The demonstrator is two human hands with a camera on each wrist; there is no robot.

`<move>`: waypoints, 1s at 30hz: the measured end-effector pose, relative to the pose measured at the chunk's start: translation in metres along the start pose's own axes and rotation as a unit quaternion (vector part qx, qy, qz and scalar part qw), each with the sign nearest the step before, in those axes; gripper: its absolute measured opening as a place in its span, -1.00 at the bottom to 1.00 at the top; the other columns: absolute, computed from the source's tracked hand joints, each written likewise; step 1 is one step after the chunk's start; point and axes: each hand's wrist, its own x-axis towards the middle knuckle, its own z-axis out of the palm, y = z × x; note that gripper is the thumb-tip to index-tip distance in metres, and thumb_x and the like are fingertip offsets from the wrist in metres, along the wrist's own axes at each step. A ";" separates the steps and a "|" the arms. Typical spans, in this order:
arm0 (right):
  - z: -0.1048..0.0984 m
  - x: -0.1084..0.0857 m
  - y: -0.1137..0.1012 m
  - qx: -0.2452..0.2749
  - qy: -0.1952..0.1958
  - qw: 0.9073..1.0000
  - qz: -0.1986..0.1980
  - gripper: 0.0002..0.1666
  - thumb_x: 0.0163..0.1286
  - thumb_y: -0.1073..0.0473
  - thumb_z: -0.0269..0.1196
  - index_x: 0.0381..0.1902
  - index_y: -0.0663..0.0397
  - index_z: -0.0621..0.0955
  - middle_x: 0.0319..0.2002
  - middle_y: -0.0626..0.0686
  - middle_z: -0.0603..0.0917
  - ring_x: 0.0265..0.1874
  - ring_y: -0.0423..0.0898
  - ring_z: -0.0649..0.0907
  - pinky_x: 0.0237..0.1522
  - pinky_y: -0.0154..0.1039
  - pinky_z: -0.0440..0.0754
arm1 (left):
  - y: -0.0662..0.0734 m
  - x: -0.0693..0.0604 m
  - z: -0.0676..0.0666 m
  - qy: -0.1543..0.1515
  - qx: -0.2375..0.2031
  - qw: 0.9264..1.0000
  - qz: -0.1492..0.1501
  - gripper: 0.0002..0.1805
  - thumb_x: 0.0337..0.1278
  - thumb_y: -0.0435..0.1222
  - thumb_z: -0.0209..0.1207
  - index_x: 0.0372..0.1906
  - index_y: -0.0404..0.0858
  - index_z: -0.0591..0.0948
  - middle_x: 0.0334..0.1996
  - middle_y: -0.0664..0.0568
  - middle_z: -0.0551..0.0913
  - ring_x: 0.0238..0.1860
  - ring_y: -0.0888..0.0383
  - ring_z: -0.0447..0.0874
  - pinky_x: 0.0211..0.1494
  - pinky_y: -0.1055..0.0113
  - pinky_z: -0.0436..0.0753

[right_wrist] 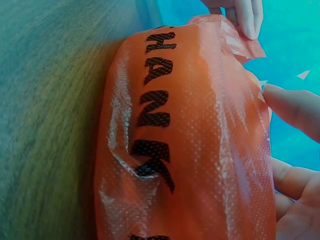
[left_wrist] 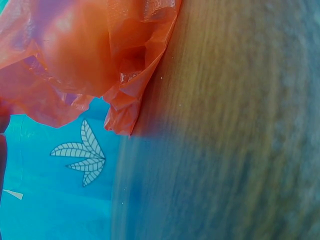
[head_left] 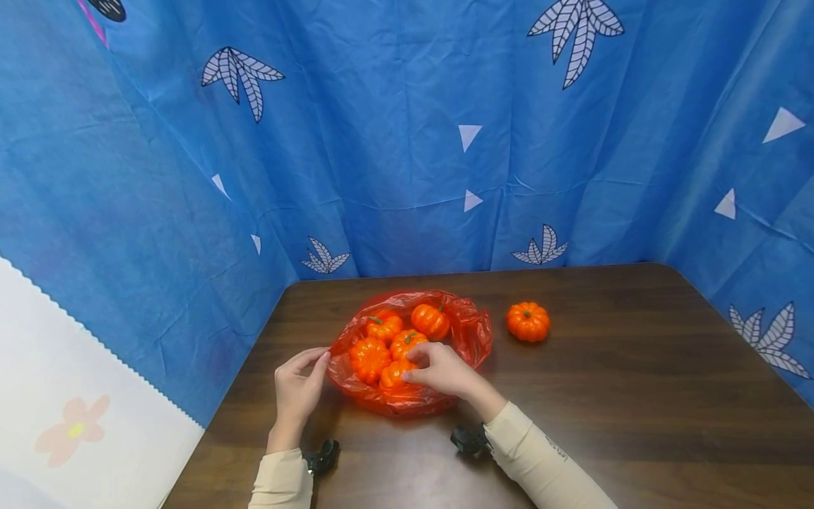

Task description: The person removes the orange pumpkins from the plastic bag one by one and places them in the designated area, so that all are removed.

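Observation:
An open red plastic bag [head_left: 473, 339] sits on the table with several small orange pumpkins [head_left: 369, 360] inside. At its left rim, my left hand [head_left: 299, 389] pinches the plastic between thumb and fingers. My right hand [head_left: 448, 371] reaches over the near right rim, its thumb and fingers curled about a small pumpkin [head_left: 396, 375] at the front of the bag. Black letters mark the bag's side [right_wrist: 190, 125] in the right wrist view, where the plastic hides part of the right hand. Only a dark sliver of the left hand shows in the left wrist view.
One more orange pumpkin [head_left: 528, 322] lies on the brown wooden table [head_left: 636, 382], right of the bag. A blue patterned curtain [head_left: 407, 141] hangs behind the table and along its sides. White cloth [head_left: 76, 396] with a flower print hangs at the left.

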 end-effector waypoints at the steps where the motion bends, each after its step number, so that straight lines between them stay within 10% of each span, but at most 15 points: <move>1: 0.000 0.000 0.000 -0.001 0.001 1.000 0.000 -0.54 0.24 0.00 0.44 0.03 0.08 0.65 0.01 0.06 0.72 -0.04 -0.04 0.64 0.11 0.00 0.67 | 0.000 0.000 0.000 -0.001 -0.001 1.000 -0.003 -0.89 0.02 -0.61 0.34 -0.30 -0.48 0.76 -0.32 -0.28 0.79 -0.37 0.22 0.74 -0.18 0.66 0.64; 30: 0.003 -0.001 0.000 -0.020 -0.012 1.000 0.002 -0.47 0.20 -0.01 0.48 0.05 0.13 0.66 -0.03 0.07 0.73 -0.07 -0.03 0.64 0.12 0.02 0.65 | -0.001 0.000 0.001 0.005 0.006 1.000 -0.003 -0.89 0.02 -0.61 0.34 -0.31 -0.47 0.76 -0.32 -0.26 0.79 -0.34 0.24 0.74 -0.11 0.68 0.62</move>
